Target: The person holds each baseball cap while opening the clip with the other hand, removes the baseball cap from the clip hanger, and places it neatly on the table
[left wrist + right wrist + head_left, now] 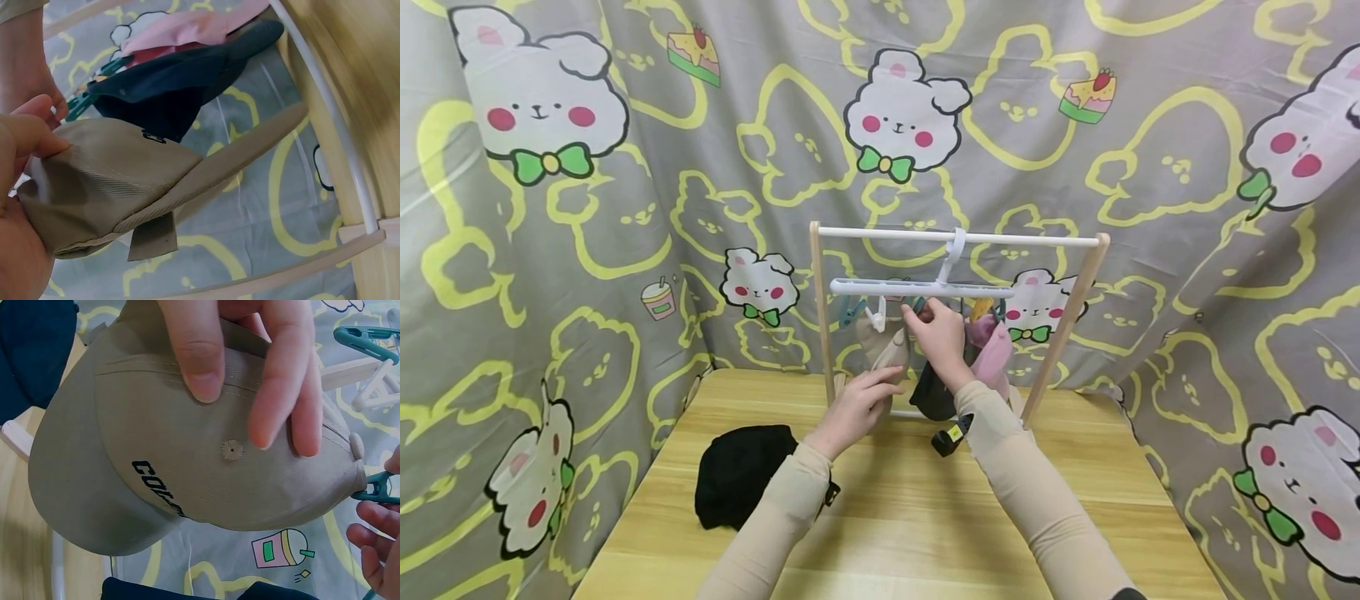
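Below the hanger (pixel 887 287), the right hand (pixel 938 335) pinches a green clip (pixel 375 495) at the back edge of the beige cap (pixel 209 484), which the left hand (pixel 859 407) holds with loosely bent fingers. Clipping seems under way; next calls for checking the grip before letting go.

Even light leaves pale glare on the tabletop (pixel 917 533); the wrist views look dimmer and softer.
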A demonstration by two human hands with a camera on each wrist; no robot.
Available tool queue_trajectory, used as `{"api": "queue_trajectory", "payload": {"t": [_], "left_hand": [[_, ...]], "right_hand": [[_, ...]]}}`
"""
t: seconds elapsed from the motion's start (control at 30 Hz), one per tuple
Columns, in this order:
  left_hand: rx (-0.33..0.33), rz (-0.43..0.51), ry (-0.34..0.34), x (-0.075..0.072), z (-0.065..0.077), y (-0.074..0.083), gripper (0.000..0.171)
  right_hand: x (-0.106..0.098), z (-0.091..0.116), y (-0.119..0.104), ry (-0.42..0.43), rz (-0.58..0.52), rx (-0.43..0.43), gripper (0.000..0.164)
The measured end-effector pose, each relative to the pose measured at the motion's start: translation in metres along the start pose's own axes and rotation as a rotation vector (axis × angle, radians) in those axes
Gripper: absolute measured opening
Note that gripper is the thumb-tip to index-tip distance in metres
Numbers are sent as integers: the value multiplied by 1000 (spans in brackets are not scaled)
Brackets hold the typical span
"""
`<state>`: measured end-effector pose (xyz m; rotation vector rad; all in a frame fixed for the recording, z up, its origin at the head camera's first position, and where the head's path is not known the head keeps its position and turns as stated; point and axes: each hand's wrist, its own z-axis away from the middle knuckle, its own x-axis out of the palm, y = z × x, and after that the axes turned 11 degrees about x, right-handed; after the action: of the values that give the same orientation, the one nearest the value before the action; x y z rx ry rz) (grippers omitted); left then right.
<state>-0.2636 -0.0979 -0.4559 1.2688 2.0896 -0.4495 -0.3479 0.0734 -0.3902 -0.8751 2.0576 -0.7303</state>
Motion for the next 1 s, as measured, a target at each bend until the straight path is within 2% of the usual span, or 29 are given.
{"api": "queue_trajectory", "payload": {"t": [1.0], "left_hand": [[23,-49,18,2,1,3,29]], "right_hand": [[0,1,1,4,-5,-3,37]]}}
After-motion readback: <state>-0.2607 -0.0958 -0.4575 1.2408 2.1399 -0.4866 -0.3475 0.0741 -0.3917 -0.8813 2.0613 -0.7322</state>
